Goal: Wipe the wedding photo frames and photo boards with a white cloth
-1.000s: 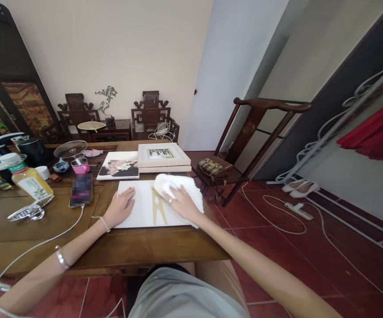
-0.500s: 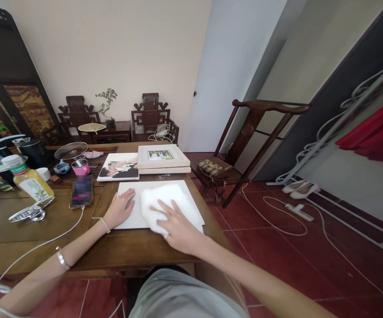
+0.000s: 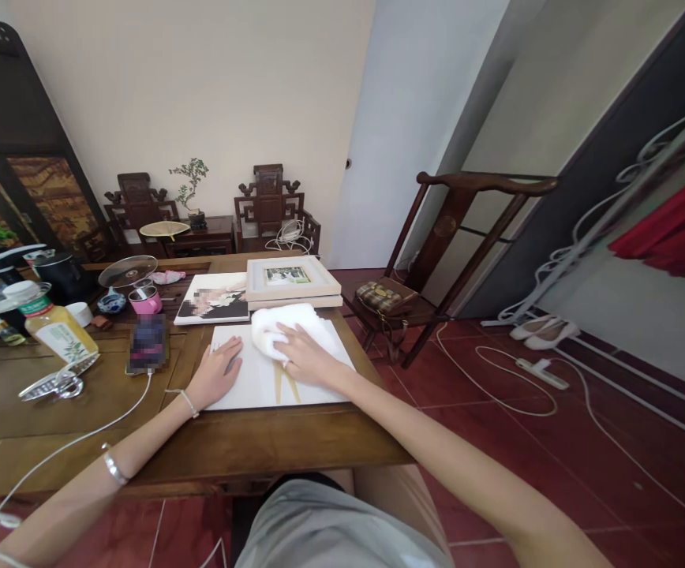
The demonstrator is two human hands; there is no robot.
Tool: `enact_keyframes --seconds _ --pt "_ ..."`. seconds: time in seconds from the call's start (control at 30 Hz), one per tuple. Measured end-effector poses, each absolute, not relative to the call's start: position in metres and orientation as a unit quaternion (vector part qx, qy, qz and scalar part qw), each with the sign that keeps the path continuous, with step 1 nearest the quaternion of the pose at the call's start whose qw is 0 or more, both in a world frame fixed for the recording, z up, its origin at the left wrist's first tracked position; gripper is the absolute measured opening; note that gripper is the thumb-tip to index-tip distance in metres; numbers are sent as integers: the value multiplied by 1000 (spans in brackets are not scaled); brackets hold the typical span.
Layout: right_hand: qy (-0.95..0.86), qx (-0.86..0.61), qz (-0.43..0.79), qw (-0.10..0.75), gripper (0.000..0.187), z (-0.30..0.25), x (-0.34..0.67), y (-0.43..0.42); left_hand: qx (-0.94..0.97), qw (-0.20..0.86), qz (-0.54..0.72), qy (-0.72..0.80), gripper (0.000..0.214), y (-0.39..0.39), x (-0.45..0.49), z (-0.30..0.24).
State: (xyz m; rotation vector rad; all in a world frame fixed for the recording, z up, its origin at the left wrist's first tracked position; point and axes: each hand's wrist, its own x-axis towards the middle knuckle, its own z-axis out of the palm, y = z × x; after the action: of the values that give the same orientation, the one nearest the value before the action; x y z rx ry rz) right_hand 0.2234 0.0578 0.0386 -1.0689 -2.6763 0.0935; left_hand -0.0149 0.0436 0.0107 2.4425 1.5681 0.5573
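Note:
A white board (image 3: 236,391) lies flat on the wooden table, with tan leg-like shapes printed near its front edge. My left hand (image 3: 217,374) rests on the board's left part, fingers stretched out, holding nothing. On the upper right of the board is a bunched white cloth (image 3: 277,318). My right hand (image 3: 307,356) presses on this cloth, fingers curled over its folds, and moves it along the board. The cloth and my forearm hide part of the board's surface.
Behind the board lie a stack of light wooden picture frames (image 3: 319,285) and a photo panel (image 3: 209,304). A plugged-in phone (image 3: 147,345), pink mug (image 3: 144,300), yellow bottle (image 3: 61,331) and metal hair clip (image 3: 61,383) are on the left. A chair (image 3: 437,260) holding a checked bag (image 3: 383,298) stands right.
My right hand has slid the white cloth away from me, toward the board's far edge, bunching it and baring the printed shapes near the front. My left hand has stayed in place.

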Motion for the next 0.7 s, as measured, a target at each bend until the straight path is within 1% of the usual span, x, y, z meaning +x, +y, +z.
enact_keyframes --seconds 0.13,0.2,0.3,0.4,0.57,0.7 --pt "-893 -431 18 132 41 39 200 77 823 98 192 525 44 45 -15 10" --pt "-889 -439 12 131 41 40 193 75 824 98 193 524 44 45 -15 10" --pt "-905 -411 11 112 44 41 192 54 824 96 194 523 44 44 -15 11" --pt "-926 -367 20 88 45 42 201 14 825 94 188 525 45 42 -13 13" --pt "-954 -286 66 62 39 49 223 -50 826 93 180 526 45 40 -12 16" --pt "-957 -271 88 59 39 56 231 -53 825 95 190 523 44 41 -13 15"
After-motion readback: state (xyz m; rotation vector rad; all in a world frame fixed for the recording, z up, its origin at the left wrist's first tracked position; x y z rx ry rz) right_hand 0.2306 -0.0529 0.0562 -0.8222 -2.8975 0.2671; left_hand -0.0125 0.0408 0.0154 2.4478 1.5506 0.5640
